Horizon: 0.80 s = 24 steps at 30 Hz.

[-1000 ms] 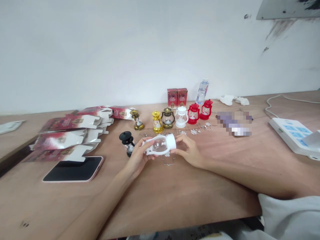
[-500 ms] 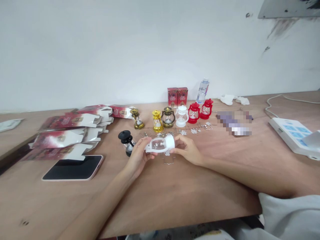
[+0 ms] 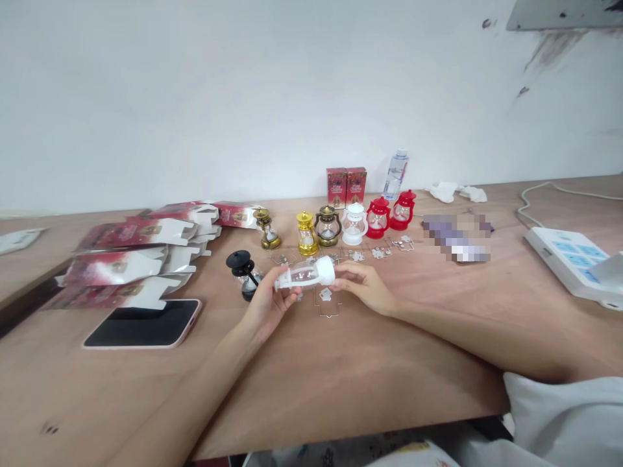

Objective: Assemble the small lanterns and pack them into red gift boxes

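Observation:
A white miniature lantern [image 3: 318, 271] lies on its side in the air, its base toward the right. My left hand [image 3: 265, 305] is closed around its top end. At the base, the bent fingers of my right hand [image 3: 367, 288] pinch at the edge; their tips are partly hidden. Just beyond my left hand a black lantern [image 3: 240, 261] stands on the table. Farther back are a gold lantern [image 3: 307, 235], two bronze lanterns [image 3: 328, 227], another white lantern [image 3: 354, 224] and two red lanterns [image 3: 378, 219]. Small pale pieces [image 3: 325, 295] lie below the held lantern.
Flattened red boxes [image 3: 117, 267] are piled at the left, near a phone [image 3: 141, 323]. Two upright red boxes [image 3: 337, 188] and a water bottle [image 3: 396, 174] stand by the wall. A white power strip [image 3: 567, 263] with a cable lies at the right.
The white lantern and my left hand have shifted slightly left and up, and the lantern's base end has tilted upward. My right hand has followed the base a little leftward.

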Tool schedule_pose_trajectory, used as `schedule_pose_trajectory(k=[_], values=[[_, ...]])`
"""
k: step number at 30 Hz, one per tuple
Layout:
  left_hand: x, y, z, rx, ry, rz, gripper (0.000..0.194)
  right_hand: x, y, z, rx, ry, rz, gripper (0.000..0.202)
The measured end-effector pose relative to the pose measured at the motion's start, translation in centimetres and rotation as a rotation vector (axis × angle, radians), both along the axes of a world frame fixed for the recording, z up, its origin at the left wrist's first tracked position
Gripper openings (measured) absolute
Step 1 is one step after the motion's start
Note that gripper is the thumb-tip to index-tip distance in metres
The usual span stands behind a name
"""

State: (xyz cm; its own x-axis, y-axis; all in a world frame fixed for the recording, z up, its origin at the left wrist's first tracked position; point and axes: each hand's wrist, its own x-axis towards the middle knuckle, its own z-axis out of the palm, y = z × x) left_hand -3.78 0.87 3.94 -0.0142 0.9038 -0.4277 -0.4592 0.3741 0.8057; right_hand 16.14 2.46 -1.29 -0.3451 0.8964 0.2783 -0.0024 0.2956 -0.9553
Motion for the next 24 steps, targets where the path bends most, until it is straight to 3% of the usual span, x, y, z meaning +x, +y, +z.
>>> schedule_pose_trajectory(k=[12, 24], values=[[0.12, -0.18, 0.01, 0.054, 0.035, -0.015, 0.005, 0.19, 0.53, -0.52, -0.133, -0.007, 0.002, 0.030], [0.31, -0.47, 0.35, 0.099, 0.093, 0.029, 0.009, 0.14, 0.68, -0.61, -0.074, -0.022, -0.037, 0.026]])
